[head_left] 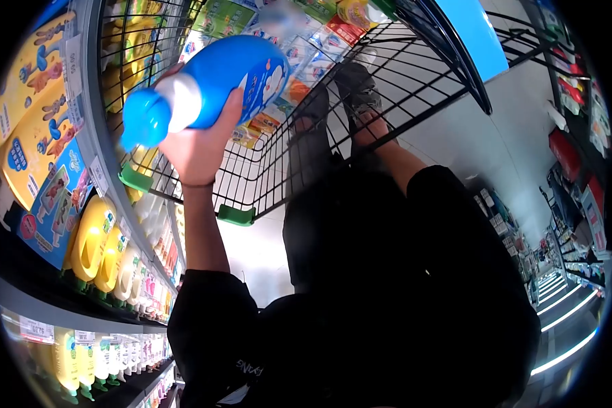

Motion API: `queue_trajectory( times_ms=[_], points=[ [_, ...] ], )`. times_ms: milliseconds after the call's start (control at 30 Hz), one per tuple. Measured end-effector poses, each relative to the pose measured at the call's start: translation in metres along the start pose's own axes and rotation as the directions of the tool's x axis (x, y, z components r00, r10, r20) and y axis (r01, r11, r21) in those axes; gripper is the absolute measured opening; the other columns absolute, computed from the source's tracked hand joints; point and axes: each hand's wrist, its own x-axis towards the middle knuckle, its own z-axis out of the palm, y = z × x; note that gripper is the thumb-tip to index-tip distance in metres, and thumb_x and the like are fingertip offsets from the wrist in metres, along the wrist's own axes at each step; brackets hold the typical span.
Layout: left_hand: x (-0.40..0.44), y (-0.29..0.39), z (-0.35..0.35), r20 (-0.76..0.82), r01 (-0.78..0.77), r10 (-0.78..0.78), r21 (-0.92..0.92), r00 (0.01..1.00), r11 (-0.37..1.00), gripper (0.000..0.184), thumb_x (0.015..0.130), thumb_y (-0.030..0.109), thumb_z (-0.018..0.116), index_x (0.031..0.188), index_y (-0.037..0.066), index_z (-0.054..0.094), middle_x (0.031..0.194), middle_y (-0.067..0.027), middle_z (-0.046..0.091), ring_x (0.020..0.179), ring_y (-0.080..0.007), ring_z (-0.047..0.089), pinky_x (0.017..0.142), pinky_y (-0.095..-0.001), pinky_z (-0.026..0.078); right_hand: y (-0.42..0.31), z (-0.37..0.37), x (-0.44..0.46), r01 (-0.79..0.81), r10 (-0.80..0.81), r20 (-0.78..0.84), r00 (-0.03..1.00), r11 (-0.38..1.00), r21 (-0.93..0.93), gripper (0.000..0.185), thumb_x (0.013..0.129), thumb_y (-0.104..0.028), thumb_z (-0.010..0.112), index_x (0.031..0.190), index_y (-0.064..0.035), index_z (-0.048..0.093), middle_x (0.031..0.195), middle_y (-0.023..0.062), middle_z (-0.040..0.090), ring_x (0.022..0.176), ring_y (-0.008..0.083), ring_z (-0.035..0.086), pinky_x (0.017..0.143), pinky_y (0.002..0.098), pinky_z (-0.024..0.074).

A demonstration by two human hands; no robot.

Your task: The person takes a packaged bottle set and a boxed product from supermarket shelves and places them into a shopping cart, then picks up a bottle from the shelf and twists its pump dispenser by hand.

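My left hand (200,146) is wrapped round a large blue detergent bottle (234,68) with a white collar and a blue cap. The bottle lies tilted, its cap toward the shelf on the left, with my thumb pressed along its side. Beneath it is the black wire basket of a shopping cart (272,183). My right arm reaches forward to the cart's side, where my right hand (370,128) is near the wire rim. The fingers of that hand are too dark and hidden to make out.
Shelves on the left hold yellow boxes (37,129), yellow bottles (92,238) and rows of pump bottles (66,357). Packs of coloured goods (306,58) show around the far end of the cart. A blue panel (472,37) is at the cart's right. More shelving (568,251) lines the aisle.
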Motion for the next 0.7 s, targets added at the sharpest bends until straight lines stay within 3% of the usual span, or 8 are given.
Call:
queue_trajectory(
  times_ms=[33, 67, 167, 333, 400, 500, 600, 700],
  points=[
    [0.009, -0.008, 0.004, 0.011, -0.031, 0.03, 0.035, 0.999, 0.999, 0.065, 0.063, 0.014, 0.089, 0.117, -0.002, 0.055, 0.105, -0.0099, 0.061, 0.093, -0.0182, 0.06, 0.083, -0.032, 0.052, 0.001, 0.035, 0.006, 0.037, -0.041, -0.527, 0.849, 0.999, -0.018, 0.025, 0.074, -0.022, 0.055, 0.081, -0.0028, 0.069, 0.097, 0.0127, 0.066, 0.099, 0.0303, 0.059, 0.094, 0.0472, 0.0423],
    [0.018, -0.014, 0.008, 0.019, -0.064, 0.063, 0.068, 0.998, 0.996, 0.064, 0.063, 0.015, 0.089, 0.116, -0.002, 0.055, 0.103, -0.0098, 0.062, 0.091, -0.0178, 0.061, 0.082, -0.0318, 0.052, -0.003, 0.042, 0.013, 0.0, 0.059, -0.654, 0.754, 0.996, 0.09, 0.024, 0.072, -0.02, 0.055, 0.08, -0.0015, 0.068, 0.096, 0.0129, 0.065, 0.097, 0.0319, 0.058, 0.094, 0.0488, 0.0414],
    [0.042, -0.025, 0.022, 0.03, -0.093, 0.091, 0.078, 0.995, 0.993, 0.062, 0.063, 0.017, 0.089, 0.112, -0.002, 0.058, 0.097, -0.0097, 0.065, 0.086, -0.0174, 0.064, 0.077, -0.0318, 0.054, -0.004, 0.038, 0.009, 0.017, 0.018, -0.711, 0.703, 0.999, 0.042, 0.023, 0.072, -0.02, 0.055, 0.08, -0.0027, 0.069, 0.095, 0.0126, 0.065, 0.096, 0.0325, 0.057, 0.092, 0.0516, 0.0412],
    [0.076, -0.038, 0.034, 0.102, -0.156, 0.136, 0.219, 0.985, 0.963, 0.054, 0.067, 0.017, 0.086, 0.108, -0.004, 0.059, 0.096, -0.0117, 0.066, 0.084, -0.0178, 0.064, 0.078, -0.0319, 0.054, -0.001, 0.012, -0.006, 0.004, -0.01, -0.433, 0.902, 1.0, -0.014, 0.024, 0.075, -0.024, 0.055, 0.082, -0.0072, 0.07, 0.09, 0.0104, 0.062, 0.092, 0.0302, 0.056, 0.086, 0.0501, 0.0429],
    [0.088, -0.046, 0.035, 0.123, -0.151, 0.124, 0.24, 0.985, 0.959, 0.048, 0.069, 0.021, 0.085, 0.104, -0.003, 0.062, 0.091, -0.0112, 0.068, 0.08, -0.0184, 0.065, 0.076, -0.0315, 0.053, 0.002, 0.032, 0.002, 0.032, -0.073, -0.479, 0.875, 0.995, -0.093, 0.024, 0.076, -0.024, 0.055, 0.084, -0.0071, 0.07, 0.091, 0.0106, 0.062, 0.093, 0.031, 0.056, 0.087, 0.0502, 0.0423],
    [0.108, -0.066, 0.035, 0.156, -0.195, 0.152, 0.317, 0.976, 0.928, 0.05, 0.068, 0.032, 0.084, 0.102, 0.0, 0.064, 0.088, -0.0135, 0.071, 0.081, -0.0243, 0.069, 0.075, -0.0349, 0.054, 0.001, 0.026, -0.005, 0.023, 0.05, -0.492, 0.869, 0.99, 0.142, 0.028, 0.08, -0.02, 0.053, 0.091, -0.0011, 0.069, 0.102, 0.0125, 0.063, 0.101, 0.0295, 0.056, 0.093, 0.0471, 0.0428],
    [0.125, -0.084, 0.038, 0.161, -0.203, 0.154, 0.354, 0.975, 0.913, 0.055, 0.067, 0.039, 0.083, 0.102, 0.002, 0.062, 0.09, -0.0153, 0.071, 0.085, -0.0306, 0.07, 0.076, -0.0387, 0.055, 0.001, 0.053, 0.003, 0.07, -0.006, -0.641, 0.768, 0.995, 0.075, 0.027, 0.078, -0.019, 0.053, 0.09, -0.0007, 0.069, 0.099, 0.0133, 0.063, 0.1, 0.0306, 0.055, 0.091, 0.0474, 0.0435],
    [0.143, -0.099, 0.037, 0.199, -0.252, 0.183, 0.418, 0.963, 0.873, 0.058, 0.068, 0.042, 0.081, 0.104, 0.002, 0.059, 0.093, -0.0169, 0.071, 0.089, -0.0347, 0.069, 0.08, -0.0412, 0.054, -0.004, 0.048, 0.006, 0.028, 0.02, -0.402, 0.915, 0.993, 0.112, 0.026, 0.078, -0.02, 0.054, 0.09, -0.0023, 0.07, 0.097, 0.0139, 0.063, 0.098, 0.0311, 0.055, 0.091, 0.0493, 0.0433]
  ],
)
